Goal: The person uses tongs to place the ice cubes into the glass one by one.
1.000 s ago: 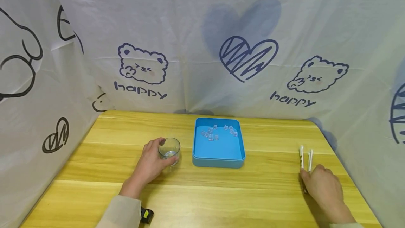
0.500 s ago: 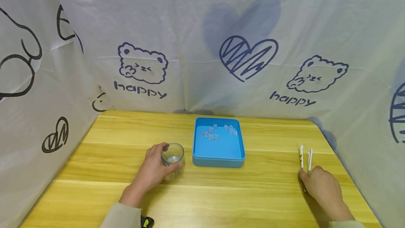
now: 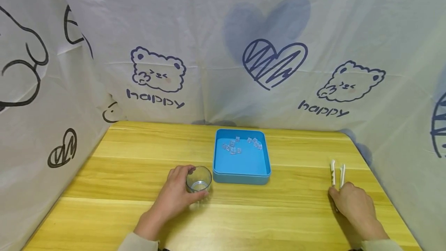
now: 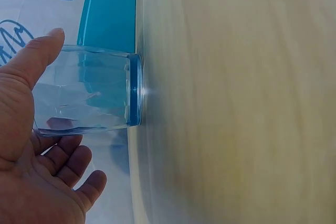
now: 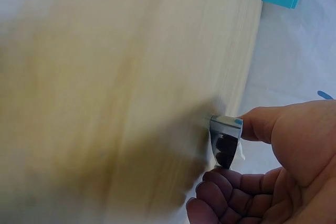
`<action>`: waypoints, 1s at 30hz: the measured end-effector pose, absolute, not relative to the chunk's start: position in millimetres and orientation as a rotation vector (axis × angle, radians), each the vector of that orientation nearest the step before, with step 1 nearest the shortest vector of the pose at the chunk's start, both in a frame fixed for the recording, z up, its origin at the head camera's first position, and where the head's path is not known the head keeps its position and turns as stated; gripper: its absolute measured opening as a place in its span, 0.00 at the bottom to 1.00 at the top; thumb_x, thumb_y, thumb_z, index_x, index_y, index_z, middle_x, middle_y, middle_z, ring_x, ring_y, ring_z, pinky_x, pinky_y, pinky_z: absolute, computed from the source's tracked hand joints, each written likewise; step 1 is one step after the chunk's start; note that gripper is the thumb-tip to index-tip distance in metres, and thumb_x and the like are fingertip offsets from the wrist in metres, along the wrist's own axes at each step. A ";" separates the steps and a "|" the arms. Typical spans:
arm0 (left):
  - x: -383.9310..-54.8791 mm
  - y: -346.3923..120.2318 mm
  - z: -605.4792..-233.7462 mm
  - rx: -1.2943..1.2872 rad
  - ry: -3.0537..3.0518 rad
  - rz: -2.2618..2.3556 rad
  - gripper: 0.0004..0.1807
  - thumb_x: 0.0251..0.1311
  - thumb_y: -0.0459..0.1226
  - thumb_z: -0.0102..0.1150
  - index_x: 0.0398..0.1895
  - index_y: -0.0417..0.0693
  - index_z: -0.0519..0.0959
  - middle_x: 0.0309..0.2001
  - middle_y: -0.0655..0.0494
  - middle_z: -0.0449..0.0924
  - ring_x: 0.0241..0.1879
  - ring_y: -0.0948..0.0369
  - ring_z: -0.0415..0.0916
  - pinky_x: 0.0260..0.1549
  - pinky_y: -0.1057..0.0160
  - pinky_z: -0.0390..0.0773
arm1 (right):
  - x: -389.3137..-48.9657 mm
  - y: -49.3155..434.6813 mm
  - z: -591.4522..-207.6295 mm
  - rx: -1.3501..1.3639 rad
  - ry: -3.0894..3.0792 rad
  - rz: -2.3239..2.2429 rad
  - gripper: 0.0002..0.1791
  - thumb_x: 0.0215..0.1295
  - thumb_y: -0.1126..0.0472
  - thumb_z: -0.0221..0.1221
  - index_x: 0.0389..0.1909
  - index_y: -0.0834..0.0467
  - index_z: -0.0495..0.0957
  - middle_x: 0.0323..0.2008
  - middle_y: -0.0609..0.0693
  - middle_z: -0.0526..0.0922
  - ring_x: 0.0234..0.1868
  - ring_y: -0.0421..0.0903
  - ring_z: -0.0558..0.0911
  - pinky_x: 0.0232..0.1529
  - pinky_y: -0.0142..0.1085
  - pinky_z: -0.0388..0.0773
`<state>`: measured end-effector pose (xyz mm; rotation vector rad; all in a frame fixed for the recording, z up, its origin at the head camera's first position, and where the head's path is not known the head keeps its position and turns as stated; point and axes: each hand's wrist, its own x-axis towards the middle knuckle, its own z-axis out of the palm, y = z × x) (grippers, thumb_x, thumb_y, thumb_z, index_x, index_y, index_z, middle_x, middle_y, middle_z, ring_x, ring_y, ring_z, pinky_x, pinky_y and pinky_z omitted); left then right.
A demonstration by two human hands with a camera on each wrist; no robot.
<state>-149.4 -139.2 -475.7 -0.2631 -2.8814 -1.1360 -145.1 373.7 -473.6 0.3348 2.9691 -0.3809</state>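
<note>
My left hand (image 3: 175,193) holds a clear drinking glass (image 3: 199,181), thumb on the near side and fingers around the far side. The glass stands upright, its thick base right at the tabletop in the left wrist view. At the right, my right hand (image 3: 356,206) pinches a pair of tongs (image 3: 332,173) between thumb and fingers. Their white tips point away from me, slightly apart, and their bent metal end (image 5: 226,135) shows in the right wrist view. Between the hands sits a square blue tray (image 3: 241,179), with several small clear cubes (image 3: 232,147) towards its back.
A yellow wood-grain table (image 3: 271,220) bears everything. White cloth (image 3: 216,88) printed with bears and hearts hangs behind it and along both sides. The tray stands just right of the glass, near the table's back edge.
My left hand has slid the glass to the right and towards me, nearer the tray's front left corner. My right hand and the tongs have barely moved.
</note>
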 end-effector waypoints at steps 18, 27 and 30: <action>-137.7 -114.3 -476.6 -0.399 -2.851 -1.135 0.46 0.46 0.52 0.85 0.65 0.43 0.74 0.57 0.51 0.78 0.58 0.55 0.71 0.57 0.50 0.82 | -146.9 372.9 -472.2 0.337 2.932 -0.372 0.27 0.80 0.46 0.46 0.24 0.60 0.71 0.19 0.53 0.76 0.22 0.52 0.77 0.22 0.47 0.72; -134.4 -105.7 -480.5 -0.430 -2.849 -1.099 0.46 0.46 0.54 0.85 0.66 0.44 0.74 0.57 0.54 0.78 0.58 0.57 0.71 0.57 0.51 0.82 | -149.1 372.2 -472.4 0.339 2.933 -0.361 0.26 0.79 0.46 0.47 0.23 0.59 0.71 0.19 0.54 0.76 0.22 0.52 0.77 0.21 0.47 0.72; -134.1 -104.8 -481.4 -0.441 -2.838 -1.072 0.46 0.46 0.54 0.85 0.65 0.43 0.75 0.57 0.54 0.78 0.57 0.57 0.71 0.57 0.51 0.81 | -149.9 371.8 -472.5 0.340 2.935 -0.353 0.26 0.78 0.46 0.47 0.22 0.59 0.71 0.19 0.53 0.76 0.21 0.52 0.77 0.21 0.47 0.72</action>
